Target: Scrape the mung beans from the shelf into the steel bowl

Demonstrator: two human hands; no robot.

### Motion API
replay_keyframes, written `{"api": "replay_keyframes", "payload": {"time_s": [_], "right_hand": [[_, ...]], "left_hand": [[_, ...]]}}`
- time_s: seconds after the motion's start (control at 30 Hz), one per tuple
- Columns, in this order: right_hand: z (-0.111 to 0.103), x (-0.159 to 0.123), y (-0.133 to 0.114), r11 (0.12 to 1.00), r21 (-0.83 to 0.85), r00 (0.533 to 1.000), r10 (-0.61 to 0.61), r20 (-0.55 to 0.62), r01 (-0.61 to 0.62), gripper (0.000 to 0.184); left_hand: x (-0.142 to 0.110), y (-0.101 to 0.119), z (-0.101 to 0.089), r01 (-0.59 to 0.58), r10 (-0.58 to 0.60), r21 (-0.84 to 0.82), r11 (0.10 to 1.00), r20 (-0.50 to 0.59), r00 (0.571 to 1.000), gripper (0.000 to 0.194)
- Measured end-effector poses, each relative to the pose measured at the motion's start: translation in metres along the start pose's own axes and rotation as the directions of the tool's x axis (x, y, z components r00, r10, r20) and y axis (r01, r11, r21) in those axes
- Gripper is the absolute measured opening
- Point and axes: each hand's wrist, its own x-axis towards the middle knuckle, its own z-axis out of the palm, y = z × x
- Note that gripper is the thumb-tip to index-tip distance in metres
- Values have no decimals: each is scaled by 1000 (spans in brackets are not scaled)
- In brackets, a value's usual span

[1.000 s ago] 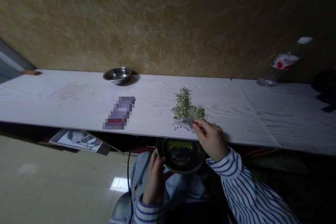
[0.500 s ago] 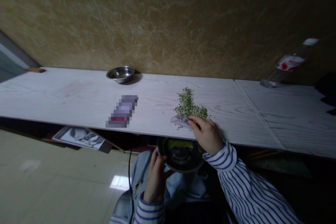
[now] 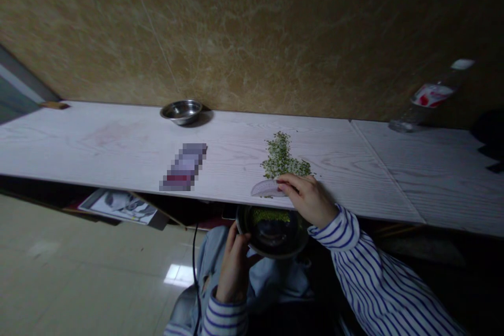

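My right hand (image 3: pixel 309 198) pinches a clear, half-round plastic protractor (image 3: pixel 263 188) between thumb and fingers, low over the tabletop near its front edge. Just beyond it lies a spread of small green beans (image 3: pixel 280 156), with a few beans by the protractor's lower side. Below the edge, my left hand (image 3: pixel 233 260) grips the left rim of a round metal bowl (image 3: pixel 271 234), tilted under the table's lip. Green beans show along the bowl's far inside; the table edge hides its far rim.
On the pale wood-grain table (image 3: pixel 129 157) stands a small steel bowl (image 3: pixel 181 112) by the wall. A blurred-out flat object (image 3: pixel 184 167) lies left of the beans. A clear bottle (image 3: pixel 431 95) stands at the right. Below is an open shelf with a box (image 3: pixel 124 206); a black cable (image 3: pixel 195 273) hangs down.
My right hand has drawn the protractor slightly toward the front edge, away from the main spread of beans. The bowl and my left hand have barely moved.
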Motion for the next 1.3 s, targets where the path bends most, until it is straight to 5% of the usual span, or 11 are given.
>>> {"api": "replay_keyframes", "payload": {"time_s": [0.27,0.5,0.93,1.3], "right_hand": [[-18,-7,1,1000,-3,999,-30,15,30,14],[-33,-26,36,985,58,975,171,-142,-164,20],[-37,-51,47,969,8,950,243,-197,-246,21],[-25,-47,27,979,-39,965,188,-182,-198,20]], "left_hand": [[1,-2,0,3,-2,3,1000,-15,1000,57],[-1,-1,1,15,-15,-18,1000,-5,1000,58],[-4,1,4,16,-16,33,999,22,1000,55],[-4,-2,3,20,-21,31,999,47,999,59]]}}
